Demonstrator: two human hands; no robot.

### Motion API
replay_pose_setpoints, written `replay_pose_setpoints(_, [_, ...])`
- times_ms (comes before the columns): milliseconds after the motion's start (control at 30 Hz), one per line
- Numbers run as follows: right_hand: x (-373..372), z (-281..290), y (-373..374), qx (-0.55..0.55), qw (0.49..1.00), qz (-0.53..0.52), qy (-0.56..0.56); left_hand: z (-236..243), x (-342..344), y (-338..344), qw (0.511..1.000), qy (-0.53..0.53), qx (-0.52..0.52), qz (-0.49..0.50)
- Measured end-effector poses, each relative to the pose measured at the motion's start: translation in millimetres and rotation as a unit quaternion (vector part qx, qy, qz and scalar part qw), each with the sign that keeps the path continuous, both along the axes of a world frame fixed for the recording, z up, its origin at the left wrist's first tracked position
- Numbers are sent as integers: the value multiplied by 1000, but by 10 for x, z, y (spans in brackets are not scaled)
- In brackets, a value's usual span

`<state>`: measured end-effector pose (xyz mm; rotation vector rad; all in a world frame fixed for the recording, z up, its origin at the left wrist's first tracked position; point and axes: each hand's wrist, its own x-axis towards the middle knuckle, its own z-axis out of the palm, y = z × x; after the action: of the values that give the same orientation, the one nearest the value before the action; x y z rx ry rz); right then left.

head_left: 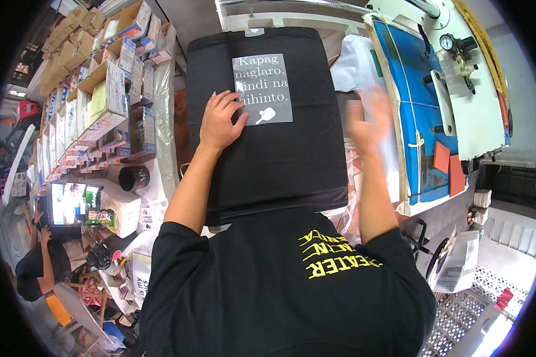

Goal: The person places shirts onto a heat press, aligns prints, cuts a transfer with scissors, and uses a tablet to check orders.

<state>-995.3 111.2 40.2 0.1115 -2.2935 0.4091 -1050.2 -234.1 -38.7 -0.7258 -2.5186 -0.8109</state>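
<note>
A black shirt lies flat over a rectangular board in front of me. On its upper part sits a greyish see-through transfer sheet with white lettering and a small white paddle shape. My left hand rests with fingers spread on the shirt, its fingertips at the sheet's left edge. My right hand is raised off the shirt's right side, beside a white cloth. Motion smears its fingers, and I can make out nothing held in it.
At right stands a press machine with a blue panel, a pressure gauge and reddish pads. Stacked cartons fill the left, above a dark mug and a lit screen. Another person sits at lower left.
</note>
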Motion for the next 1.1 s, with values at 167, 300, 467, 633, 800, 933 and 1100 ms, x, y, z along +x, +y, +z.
replay_pose_setpoints(167, [990,992,2176,120,888,-404,185,79,-18,31,1000,-6,19,-4])
replay_pose_setpoints(300, [1307,1174,2749,22,910,-410,-61,64,-80,48,999,-7,50,18])
replay_pose_setpoints(467, [1271,1193,2159,21,835,-498,-235,-41,297,12,989,-34,63,126])
replay_pose_setpoints(633, [1304,1205,2048,9,866,-442,-232,-41,657,69,991,26,-33,129])
replay_pose_setpoints(800, [1397,1294,1472,18,880,-422,-217,-48,676,126,991,26,-27,128])
replay_pose_setpoints(933, [1437,1204,773,40,926,-334,-171,-88,686,73,990,12,9,139])
replay_pose_setpoints(1100, [1701,1063,310,-10,980,-151,-132,-52,964,-237,963,45,181,195])
